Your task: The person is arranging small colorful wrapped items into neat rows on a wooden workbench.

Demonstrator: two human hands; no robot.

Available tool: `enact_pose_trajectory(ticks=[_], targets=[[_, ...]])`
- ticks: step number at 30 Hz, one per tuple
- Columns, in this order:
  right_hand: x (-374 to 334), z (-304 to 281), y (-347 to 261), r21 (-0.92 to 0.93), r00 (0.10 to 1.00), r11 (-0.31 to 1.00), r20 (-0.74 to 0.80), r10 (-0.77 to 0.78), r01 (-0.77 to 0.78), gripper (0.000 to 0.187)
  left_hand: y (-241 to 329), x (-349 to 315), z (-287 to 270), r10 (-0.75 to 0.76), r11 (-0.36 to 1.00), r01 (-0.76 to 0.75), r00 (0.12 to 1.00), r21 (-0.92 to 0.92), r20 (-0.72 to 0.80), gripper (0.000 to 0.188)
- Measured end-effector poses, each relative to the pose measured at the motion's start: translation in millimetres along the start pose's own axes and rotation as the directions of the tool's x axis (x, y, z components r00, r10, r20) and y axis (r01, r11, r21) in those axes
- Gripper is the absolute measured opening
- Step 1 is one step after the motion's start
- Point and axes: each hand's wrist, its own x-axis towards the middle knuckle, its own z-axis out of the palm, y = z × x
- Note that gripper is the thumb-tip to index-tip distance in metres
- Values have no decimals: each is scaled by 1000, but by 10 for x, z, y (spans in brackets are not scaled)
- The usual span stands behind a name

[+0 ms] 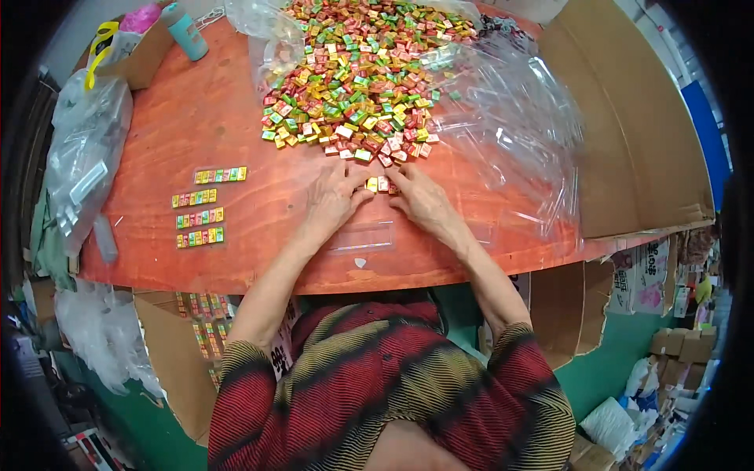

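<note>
Between my two hands lies a short row of small coloured boxes [381,185], yellow, white and red. The fingers of my left hand [334,194] curl in against the row's left end. At its right end, the thumb and fingers of my right hand [425,202] close in the same way. My hands partly hide the row. Just beyond my fingertips begins a big heap of similar small boxes [353,86], red, yellow, green and orange. A transparent plastic tray [361,237] lies flat on the table, nearer to me than the row.
Several filled trays [201,217] lie at the left of the red table [267,259]. Many clear plastic trays [510,118] are piled right of the heap, beside a large cardboard box [620,125]. A bottle [185,33] and plastic bag [90,149] stand at left. Below the edge sits an open carton [169,353].
</note>
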Motion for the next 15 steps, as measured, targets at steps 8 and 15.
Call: enact_pose_trajectory(ticks=[8, 15], targets=[[54, 145, -9, 76, 991, 993, -99, -86, 94, 35, -74, -6, 16, 4, 1000, -3, 998, -24, 64, 36], [110, 154, -36, 57, 998, 998, -37, 41, -39, 31, 27, 9, -27, -40, 999, 40, 999, 11, 24, 32]])
